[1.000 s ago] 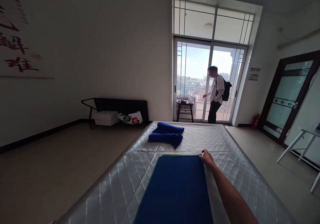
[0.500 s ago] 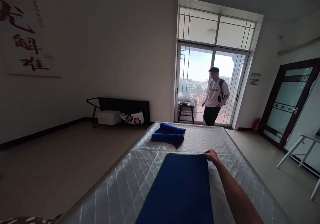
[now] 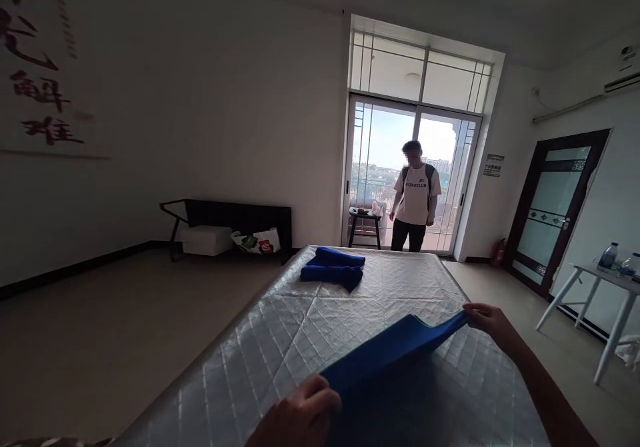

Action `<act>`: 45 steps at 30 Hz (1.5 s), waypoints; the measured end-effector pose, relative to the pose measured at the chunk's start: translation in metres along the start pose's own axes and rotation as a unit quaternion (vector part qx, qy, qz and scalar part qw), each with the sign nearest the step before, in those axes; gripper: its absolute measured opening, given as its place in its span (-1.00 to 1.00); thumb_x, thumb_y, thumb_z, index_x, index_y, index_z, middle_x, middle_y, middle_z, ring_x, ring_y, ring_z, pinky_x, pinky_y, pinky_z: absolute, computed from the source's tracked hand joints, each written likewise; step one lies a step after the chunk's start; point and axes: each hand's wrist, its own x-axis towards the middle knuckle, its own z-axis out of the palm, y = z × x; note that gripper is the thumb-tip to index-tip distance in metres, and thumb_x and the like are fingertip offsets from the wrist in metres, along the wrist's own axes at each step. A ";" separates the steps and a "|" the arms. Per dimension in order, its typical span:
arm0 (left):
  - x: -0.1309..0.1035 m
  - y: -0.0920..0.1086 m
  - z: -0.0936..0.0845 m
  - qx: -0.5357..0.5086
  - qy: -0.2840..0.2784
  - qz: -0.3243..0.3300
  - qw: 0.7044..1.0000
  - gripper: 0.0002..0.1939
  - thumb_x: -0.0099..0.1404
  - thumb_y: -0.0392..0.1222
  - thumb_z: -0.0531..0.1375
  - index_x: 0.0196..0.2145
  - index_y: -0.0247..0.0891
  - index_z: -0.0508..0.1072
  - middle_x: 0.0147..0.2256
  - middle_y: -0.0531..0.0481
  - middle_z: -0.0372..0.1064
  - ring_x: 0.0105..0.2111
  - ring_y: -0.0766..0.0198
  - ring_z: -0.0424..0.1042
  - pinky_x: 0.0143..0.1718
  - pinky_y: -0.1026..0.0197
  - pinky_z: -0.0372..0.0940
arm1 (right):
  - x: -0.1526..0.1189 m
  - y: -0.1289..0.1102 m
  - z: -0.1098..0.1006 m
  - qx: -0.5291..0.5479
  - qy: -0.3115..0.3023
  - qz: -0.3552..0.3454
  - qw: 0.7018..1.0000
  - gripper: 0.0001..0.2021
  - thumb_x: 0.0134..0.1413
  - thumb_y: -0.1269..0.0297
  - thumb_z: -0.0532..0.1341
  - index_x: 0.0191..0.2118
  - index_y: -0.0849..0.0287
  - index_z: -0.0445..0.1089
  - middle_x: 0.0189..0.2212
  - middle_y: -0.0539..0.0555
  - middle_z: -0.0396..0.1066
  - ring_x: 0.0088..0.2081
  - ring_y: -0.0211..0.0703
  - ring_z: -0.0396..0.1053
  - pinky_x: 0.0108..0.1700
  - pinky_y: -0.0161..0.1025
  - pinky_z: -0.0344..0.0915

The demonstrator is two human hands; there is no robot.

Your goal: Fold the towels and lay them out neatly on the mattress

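A dark blue cloth [image 3: 385, 360] with a thin green edge is lifted above the silvery quilted table cover [image 3: 240, 360]. At the lower middle, my left hand [image 3: 305, 407] is closed on the near left part of the cloth. My right hand [image 3: 487, 320] pinches its far right corner, with the fabric sagging between the two hands. Farther off on the cover lie two bunched blue cloths [image 3: 333, 274], touched by neither hand. The lower part of the held cloth runs out of view at the bottom.
Beyond the far table edge a person [image 3: 414, 197] stands before the glass door. A black bench [image 3: 235, 214] is by the back wall. On the right stand a small table [image 3: 607, 272] with bottles and a dark-framed door [image 3: 550, 214].
My left hand has come into view holding the cloth. My right hand has moved right with its corner, lifting the cloth from lying flat. The person has turned more towards the table.
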 end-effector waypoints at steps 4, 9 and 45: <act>0.005 -0.003 -0.028 0.000 0.097 0.019 0.995 -0.69 0.35 -0.22 0.01 -0.30 -0.06 0.57 -0.27 0.07 0.49 -0.49 0.41 0.46 -0.38 0.40 0.35 | -0.050 -0.043 -0.014 -0.033 0.021 -0.005 0.999 -0.46 -0.37 -0.15 0.49 -0.29 0.17 0.64 -0.33 0.13 0.62 -0.21 0.07 0.57 -0.04 -0.04 0.51; 0.017 -0.010 -0.058 0.029 0.141 0.060 0.988 -0.69 0.39 -0.02 0.02 -0.23 -0.01 0.57 -0.21 0.05 0.53 -0.42 0.33 0.54 -0.43 0.36 0.40 | -0.098 -0.086 -0.023 -0.137 0.039 -0.034 0.989 -0.49 -0.24 -0.10 0.45 -0.14 0.08 0.63 -0.21 0.13 0.63 -0.11 0.15 0.57 0.03 0.01 0.49; 0.333 -0.028 -0.032 0.131 0.101 0.055 0.985 -0.65 0.39 -0.25 -0.06 -0.13 -0.27 0.51 -0.25 -0.13 0.51 -0.26 0.18 0.48 -0.12 0.15 0.36 | 0.116 -0.092 -0.050 -0.007 0.165 -0.092 0.982 -0.79 -0.10 0.25 0.50 -0.37 0.24 0.55 -0.48 0.08 0.59 -0.35 -0.05 0.60 -0.14 -0.14 0.58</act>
